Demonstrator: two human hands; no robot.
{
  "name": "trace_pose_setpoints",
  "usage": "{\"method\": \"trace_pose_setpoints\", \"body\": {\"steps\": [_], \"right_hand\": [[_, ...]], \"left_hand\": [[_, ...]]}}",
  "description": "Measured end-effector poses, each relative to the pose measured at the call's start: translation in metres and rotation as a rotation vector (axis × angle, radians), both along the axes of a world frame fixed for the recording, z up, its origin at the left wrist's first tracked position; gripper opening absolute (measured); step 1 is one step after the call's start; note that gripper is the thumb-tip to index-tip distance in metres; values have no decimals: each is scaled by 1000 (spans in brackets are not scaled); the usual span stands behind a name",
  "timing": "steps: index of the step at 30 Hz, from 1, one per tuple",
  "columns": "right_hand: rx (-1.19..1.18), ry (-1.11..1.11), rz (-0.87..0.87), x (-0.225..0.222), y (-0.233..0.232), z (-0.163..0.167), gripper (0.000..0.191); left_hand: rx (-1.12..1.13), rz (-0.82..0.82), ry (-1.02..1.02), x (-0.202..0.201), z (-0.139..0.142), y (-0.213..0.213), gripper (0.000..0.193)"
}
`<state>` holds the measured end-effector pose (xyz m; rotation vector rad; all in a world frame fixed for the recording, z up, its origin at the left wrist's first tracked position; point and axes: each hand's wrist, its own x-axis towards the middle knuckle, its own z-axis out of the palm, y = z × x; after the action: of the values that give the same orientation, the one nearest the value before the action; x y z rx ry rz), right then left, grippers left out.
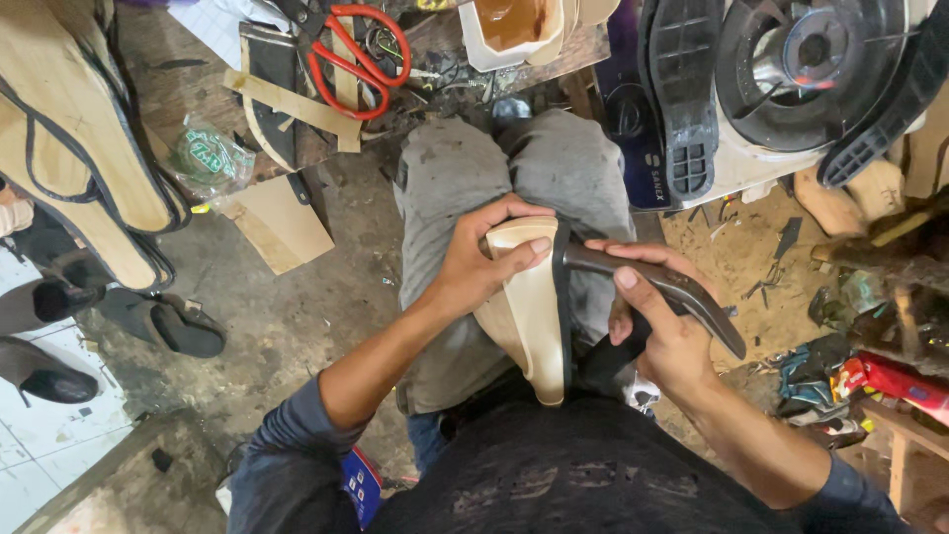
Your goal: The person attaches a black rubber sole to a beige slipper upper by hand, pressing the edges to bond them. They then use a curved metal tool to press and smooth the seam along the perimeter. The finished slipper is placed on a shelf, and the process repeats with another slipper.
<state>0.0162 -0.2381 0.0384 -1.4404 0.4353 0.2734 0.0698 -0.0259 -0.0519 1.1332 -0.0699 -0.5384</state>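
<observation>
Red-handled scissors point(358, 57) at twelve o'clock on the cluttered table point(297, 109), among tan strips and scraps. Just right of them, a white tub point(509, 30) with brown contents. At two o'clock, a white machine point(791, 89) with two black soles point(682, 94) leaning against it. At ten o'clock, stacked tan insoles edged in black point(74, 129). At eight o'clock, dark slippers point(163, 321) on the concrete floor point(297, 316). At four o'clock, crumpled wrappers point(870, 381).

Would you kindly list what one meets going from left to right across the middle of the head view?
Dark shoes on the floor → left hand → tan shoe sole → right hand → dark curved tool → red packet.
</observation>
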Motion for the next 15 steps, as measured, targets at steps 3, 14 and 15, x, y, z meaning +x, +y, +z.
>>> {"method": "trace_pose_setpoints", "body": {"steps": [3,14,15], "right_hand": [[-59,-1,88,15,3,9,24],[45,-1,432,50,-42,-2,23],[141,-23,385,39,-39,-5,24]], "left_hand": [[-14,6,-2,1,-3,1,27],[-146,3,-8,-9,-28,-5,25],[-199,34,33,-13,-26,-8,23]]}}
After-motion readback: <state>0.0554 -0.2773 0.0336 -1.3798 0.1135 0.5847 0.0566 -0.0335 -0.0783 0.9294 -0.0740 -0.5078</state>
